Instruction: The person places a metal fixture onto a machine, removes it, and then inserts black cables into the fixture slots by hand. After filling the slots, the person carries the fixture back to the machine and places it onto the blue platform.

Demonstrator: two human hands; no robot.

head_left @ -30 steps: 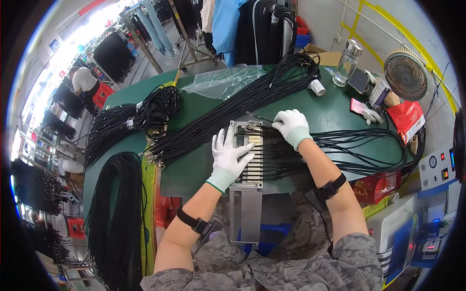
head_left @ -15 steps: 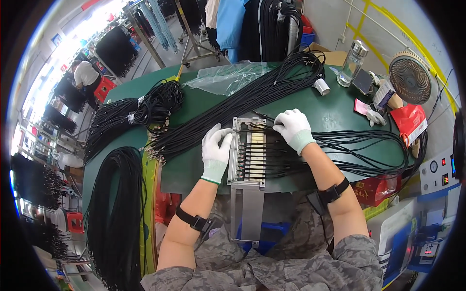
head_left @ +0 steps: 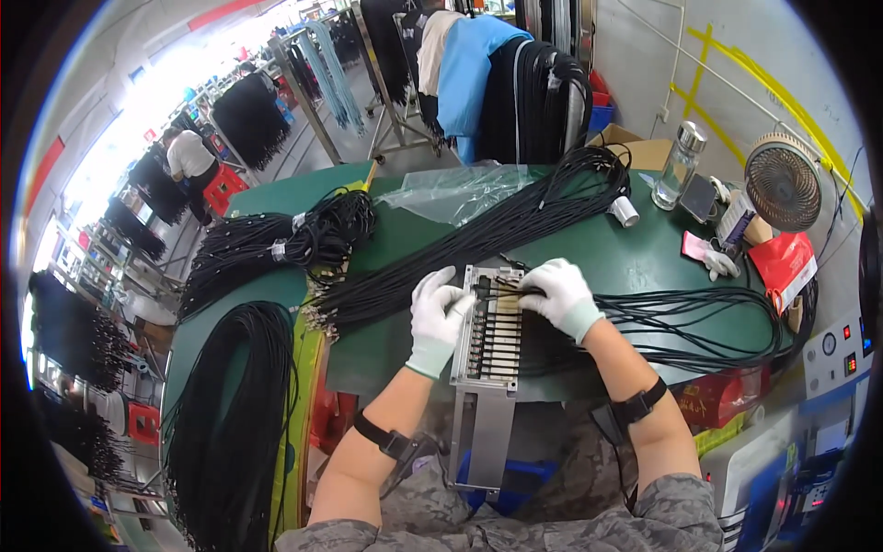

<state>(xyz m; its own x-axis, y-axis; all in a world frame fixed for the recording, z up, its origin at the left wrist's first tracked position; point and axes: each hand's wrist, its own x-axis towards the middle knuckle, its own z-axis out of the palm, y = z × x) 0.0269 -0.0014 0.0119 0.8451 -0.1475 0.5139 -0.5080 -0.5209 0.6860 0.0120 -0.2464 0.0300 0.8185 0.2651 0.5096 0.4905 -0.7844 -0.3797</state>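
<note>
A metal fixture (head_left: 511, 385) with a row of slots lies at the table's near edge. Several black cables (head_left: 685, 299) are seated across it side by side, their plug ends at its left rail and their loops trailing right. My left hand (head_left: 434, 320), in a white glove, bends its fingers at the upper left rail; whatever is between its fingertips is hidden. On the fixture's upper right, my gloved right hand (head_left: 563, 296) pinches a black cable close to the slots. One loose cable end (head_left: 511, 261) lies just beyond the fixture.
Long black cable bundles (head_left: 441, 248) cross the green table (head_left: 630, 271); another bundle (head_left: 230, 405) hangs at the left. At the back right stand a glass bottle (head_left: 676, 166), a fan (head_left: 782, 182) and a red packet (head_left: 782, 267). Clear plastic film (head_left: 451, 193) lies behind.
The view has shifted, so the table sits lower in it. Both hands have come slightly closer to the fixture's upper slots, and the left thumb now reaches its left rail.
</note>
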